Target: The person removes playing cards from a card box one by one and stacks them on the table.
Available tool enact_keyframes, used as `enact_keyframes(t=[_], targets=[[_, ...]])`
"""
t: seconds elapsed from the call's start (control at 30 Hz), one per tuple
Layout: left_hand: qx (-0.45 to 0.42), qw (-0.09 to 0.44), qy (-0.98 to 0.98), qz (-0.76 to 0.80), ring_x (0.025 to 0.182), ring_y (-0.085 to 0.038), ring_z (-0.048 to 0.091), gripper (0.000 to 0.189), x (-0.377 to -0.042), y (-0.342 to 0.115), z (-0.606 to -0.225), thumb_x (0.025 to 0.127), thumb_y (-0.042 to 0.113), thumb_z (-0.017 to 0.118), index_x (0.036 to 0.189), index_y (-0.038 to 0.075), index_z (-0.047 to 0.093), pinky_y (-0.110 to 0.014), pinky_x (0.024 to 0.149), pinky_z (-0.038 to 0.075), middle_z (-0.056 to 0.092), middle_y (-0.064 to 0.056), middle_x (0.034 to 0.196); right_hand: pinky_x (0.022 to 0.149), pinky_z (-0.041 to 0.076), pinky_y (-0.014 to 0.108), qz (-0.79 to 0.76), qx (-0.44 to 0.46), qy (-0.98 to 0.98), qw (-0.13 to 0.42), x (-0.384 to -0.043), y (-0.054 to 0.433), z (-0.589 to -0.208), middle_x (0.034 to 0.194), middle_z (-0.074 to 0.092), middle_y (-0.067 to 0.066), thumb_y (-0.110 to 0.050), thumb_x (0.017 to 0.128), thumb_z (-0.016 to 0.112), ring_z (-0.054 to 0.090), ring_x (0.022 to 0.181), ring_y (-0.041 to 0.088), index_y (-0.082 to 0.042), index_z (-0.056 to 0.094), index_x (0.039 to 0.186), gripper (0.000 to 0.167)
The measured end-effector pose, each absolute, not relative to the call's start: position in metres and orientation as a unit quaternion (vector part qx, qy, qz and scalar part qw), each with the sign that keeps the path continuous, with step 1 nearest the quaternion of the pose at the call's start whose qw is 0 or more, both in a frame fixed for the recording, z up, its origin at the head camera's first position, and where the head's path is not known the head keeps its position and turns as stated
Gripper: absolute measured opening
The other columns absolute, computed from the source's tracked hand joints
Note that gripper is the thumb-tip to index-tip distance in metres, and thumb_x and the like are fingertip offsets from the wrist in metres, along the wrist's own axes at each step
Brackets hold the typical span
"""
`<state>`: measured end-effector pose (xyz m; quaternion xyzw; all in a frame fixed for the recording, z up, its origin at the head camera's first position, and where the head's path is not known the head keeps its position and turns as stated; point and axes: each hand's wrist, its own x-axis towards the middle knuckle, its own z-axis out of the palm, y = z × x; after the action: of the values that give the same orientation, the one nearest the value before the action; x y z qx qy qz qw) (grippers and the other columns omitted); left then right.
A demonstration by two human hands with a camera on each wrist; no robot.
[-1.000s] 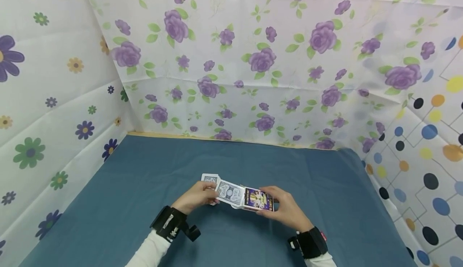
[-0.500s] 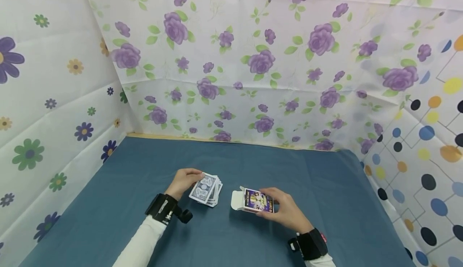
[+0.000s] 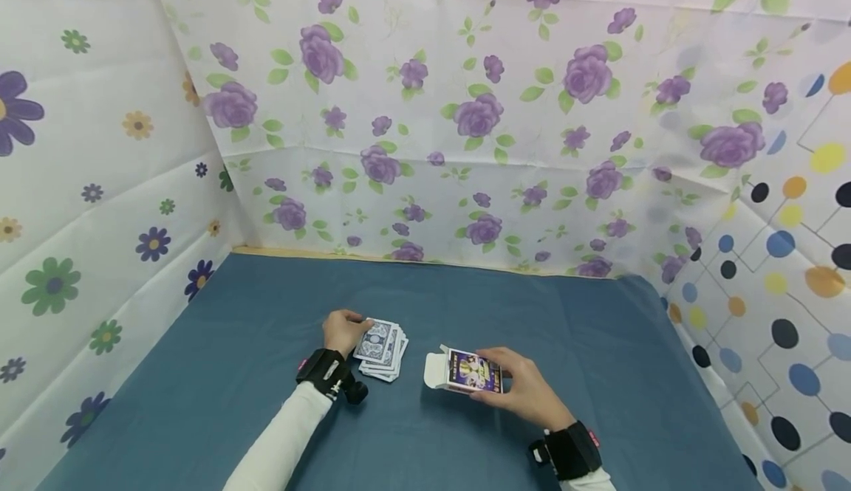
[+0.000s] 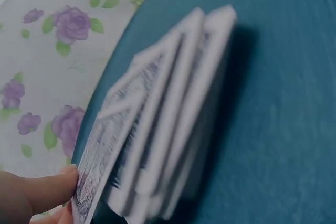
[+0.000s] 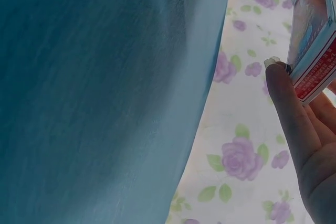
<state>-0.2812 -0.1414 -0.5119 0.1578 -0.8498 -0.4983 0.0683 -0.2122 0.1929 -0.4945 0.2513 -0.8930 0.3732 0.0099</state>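
A loose pile of playing cards (image 3: 387, 374) lies on the table, blue-and-white patterned backs up and edges uneven. At its left side, my left hand (image 3: 341, 331) pinches the top playing card (image 3: 374, 340) by a corner; in the left wrist view the thumb (image 4: 50, 191) is on that card and its edge stands slightly apart from the others. My right hand (image 3: 525, 385) grips a purple card box (image 3: 475, 371) between thumb and fingers, its white flap (image 3: 435, 371) open toward the pile. The box's inside is hidden. In the right wrist view, red printing shows on the box's edge (image 5: 318, 72).
A blue cloth (image 3: 319, 284) covers the table. Behind it hangs a rose-patterned sheet (image 3: 425, 107), with a flowered sheet (image 3: 113, 181) on the left and a dotted one (image 3: 791, 277) on the right. Each wrist wears a black strap with a small camera.
My left hand has drawn a playing card leftward from the box's mouth and brought it onto the pile. The right hand and box have hardly moved; the open flap is now uncovered.
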Motion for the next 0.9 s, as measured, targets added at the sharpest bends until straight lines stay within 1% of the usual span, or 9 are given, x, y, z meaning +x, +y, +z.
enact_keyframes(t=[0.1,0.2,0.33,0.43,0.67,0.73,0.83,0.9], targets=[[0.154,0.075,-0.864,-0.473,0.089,-0.037,0.063,0.021,-0.281,-0.141,-0.511,0.088,0.012,0.07,0.097,-0.006,0.071,-0.046,0.077,0.051,0.068,-0.025,0.097,0.081,0.054,0.03,0.372,0.249,-0.894,0.01,-0.211,0.194,-0.494,0.126,0.061,0.0,-0.05,0.077,0.077,0.061,0.106,0.016,-0.015,0.059,0.132,0.068],[0.143,0.073,-0.878,-0.451,0.083,-0.034,0.064,0.02,-0.281,-0.14,-0.51,0.087,0.013,0.071,0.093,-0.005,0.072,-0.043,0.073,0.052,0.07,-0.023,0.091,0.082,0.054,0.03,0.372,0.249,-0.894,0.01,-0.211,0.195,-0.494,0.126,0.061,0.0,-0.05,0.077,0.077,0.061,0.106,0.016,-0.015,0.059,0.132,0.069],[0.131,0.059,-0.888,-0.437,0.075,-0.027,0.064,0.019,-0.279,-0.135,-0.511,0.086,0.015,0.073,0.091,-0.004,0.073,-0.038,0.066,0.051,0.07,-0.019,0.085,0.081,0.054,0.029,0.377,0.253,-0.891,0.008,-0.21,0.195,-0.495,0.125,0.061,-0.001,-0.051,0.077,0.077,0.061,0.105,0.014,-0.015,0.059,0.132,0.068],[0.127,0.054,-0.892,-0.431,0.072,-0.023,0.063,0.018,-0.278,-0.133,-0.512,0.086,0.016,0.073,0.09,-0.002,0.073,-0.035,0.064,0.049,0.07,-0.017,0.084,0.081,0.054,0.029,0.377,0.257,-0.89,0.01,-0.211,0.193,-0.496,0.125,0.061,-0.002,-0.051,0.077,0.076,0.06,0.104,0.013,-0.015,0.059,0.132,0.068],[0.117,0.056,-0.895,-0.428,0.073,-0.023,0.063,0.018,-0.274,-0.128,-0.516,0.087,0.016,0.071,0.092,-0.001,0.073,-0.036,0.065,0.049,0.071,-0.015,0.086,0.081,0.054,0.029,0.373,0.258,-0.891,0.011,-0.211,0.191,-0.496,0.125,0.061,-0.001,-0.05,0.077,0.076,0.061,0.103,0.013,-0.015,0.059,0.132,0.067],[0.108,0.063,-0.897,-0.424,0.074,-0.023,0.063,0.018,-0.273,-0.126,-0.515,0.089,0.016,0.07,0.094,-0.001,0.073,-0.038,0.066,0.049,0.071,-0.016,0.086,0.081,0.054,0.029,0.374,0.259,-0.89,0.012,-0.211,0.191,-0.496,0.125,0.061,0.0,-0.049,0.078,0.077,0.061,0.104,0.014,-0.015,0.059,0.132,0.067],[0.094,0.091,-0.91,-0.394,0.073,-0.022,0.064,0.021,-0.267,-0.123,-0.51,0.092,0.02,0.066,0.097,0.0,0.072,-0.038,0.066,0.05,0.07,-0.014,0.087,0.081,0.054,0.029,0.376,0.26,-0.89,0.012,-0.212,0.191,-0.495,0.126,0.061,0.001,-0.048,0.078,0.076,0.061,0.105,0.016,-0.014,0.058,0.132,0.067],[0.065,0.114,-0.916,-0.38,0.071,-0.02,0.063,0.022,-0.261,-0.119,-0.504,0.093,0.023,0.065,0.098,0.002,0.072,-0.036,0.063,0.049,0.07,-0.012,0.084,0.082,0.054,0.03,0.376,0.259,-0.889,0.011,-0.213,0.191,-0.494,0.126,0.061,0.001,-0.049,0.078,0.076,0.061,0.106,0.017,-0.015,0.058,0.133,0.067]])
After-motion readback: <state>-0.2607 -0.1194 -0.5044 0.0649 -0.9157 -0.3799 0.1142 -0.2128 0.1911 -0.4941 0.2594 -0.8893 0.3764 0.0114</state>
